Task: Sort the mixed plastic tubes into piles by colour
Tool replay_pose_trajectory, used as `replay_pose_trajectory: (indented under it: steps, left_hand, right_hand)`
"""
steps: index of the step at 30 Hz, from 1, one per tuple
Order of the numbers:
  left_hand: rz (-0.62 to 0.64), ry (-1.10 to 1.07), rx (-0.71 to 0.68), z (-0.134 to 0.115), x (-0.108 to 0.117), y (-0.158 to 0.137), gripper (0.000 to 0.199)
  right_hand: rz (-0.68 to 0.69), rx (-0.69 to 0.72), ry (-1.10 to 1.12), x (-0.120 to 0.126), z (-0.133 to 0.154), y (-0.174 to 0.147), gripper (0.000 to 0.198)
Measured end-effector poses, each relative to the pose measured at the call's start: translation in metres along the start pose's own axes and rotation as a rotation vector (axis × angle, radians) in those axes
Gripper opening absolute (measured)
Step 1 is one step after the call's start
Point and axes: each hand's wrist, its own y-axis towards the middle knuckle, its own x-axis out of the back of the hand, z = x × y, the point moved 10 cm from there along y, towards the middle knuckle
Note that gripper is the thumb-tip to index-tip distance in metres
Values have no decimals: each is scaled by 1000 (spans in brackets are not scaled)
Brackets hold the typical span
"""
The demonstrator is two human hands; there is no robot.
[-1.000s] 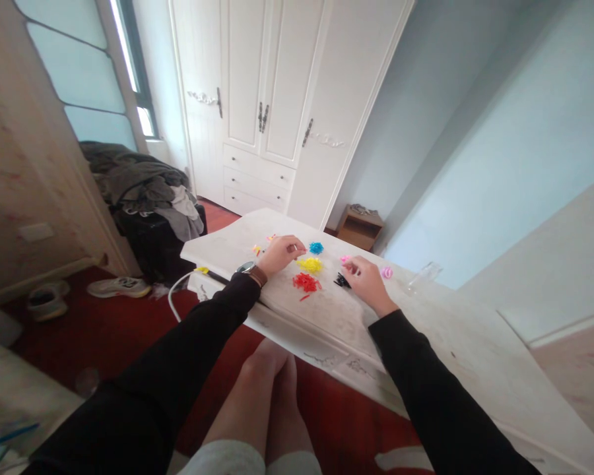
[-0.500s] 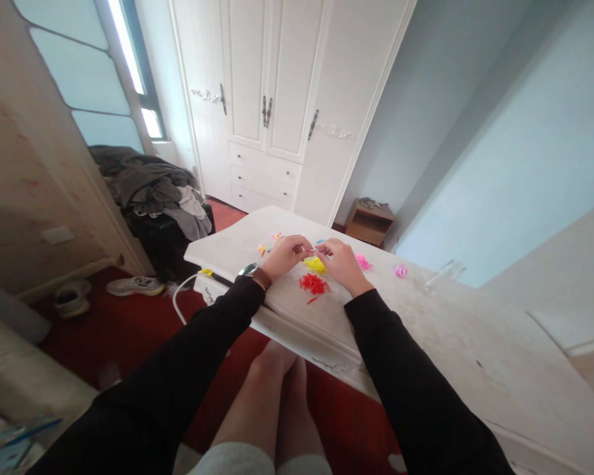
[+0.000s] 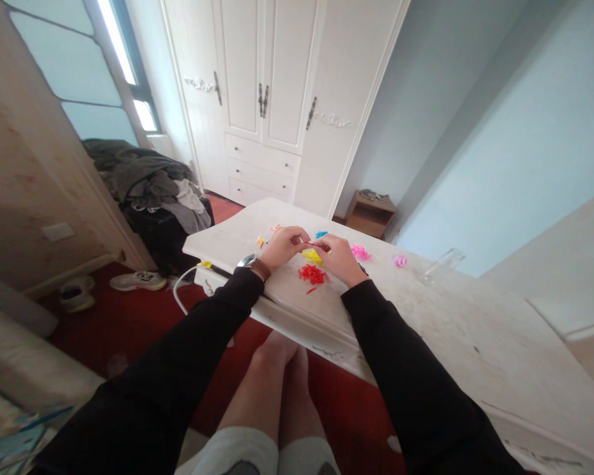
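My left hand [image 3: 288, 245], with a watch [image 3: 248, 261] at its wrist, pinches a tiny red piece [image 3: 309, 243] whose exact kind is too small to tell. Against its fingertips press those of my right hand [image 3: 335, 254], closed in a pinch; what it holds is hidden. Just below the hands lies a pile of small red pieces [image 3: 312, 274], one of them apart from the rest. Yellow pieces [image 3: 313, 256] lie partly behind the right fingers. Blue pieces [image 3: 321, 234] are beyond them. A few mixed-colour pieces [image 3: 261, 241] rest left of my left hand.
On the white table [image 3: 406, 330], pink pieces [image 3: 360, 252] lie right of my right hand. Farther right are a pink-and-white round item [image 3: 400, 261] and a clear glass-like container [image 3: 444, 265]. A white cable [image 3: 177, 293] hangs at the left edge. A white wardrobe [image 3: 277, 66] stands behind.
The fingertips have come closer together. A bluish bit that showed at my right fingertips is now out of sight. The whole view has shifted slightly.
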Motion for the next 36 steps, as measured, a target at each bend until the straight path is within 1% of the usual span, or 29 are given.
replay_pose_trajectory:
  steps: [5,15,22,28,36]
  left_hand:
    - [-4,24,-12,-2,1,0,22]
    - [15,12,33,1,0,-1,28]
    - [3,39,51,1,1,-1,23]
    - [5,26,61,4,0,-2,23]
    - [-12,14,7,-1,2,-2,23]
  right_hand:
    - [10,1,5,-1,0,-1,14]
    - [-6,-4,7,0,-1,-1,14]
    - [-89,-55,17,11,-5,-2,13]
    - [-95,-57,14,12,-6,-2,14]
    - [-98,-45,-11,12,-6,-2,14]
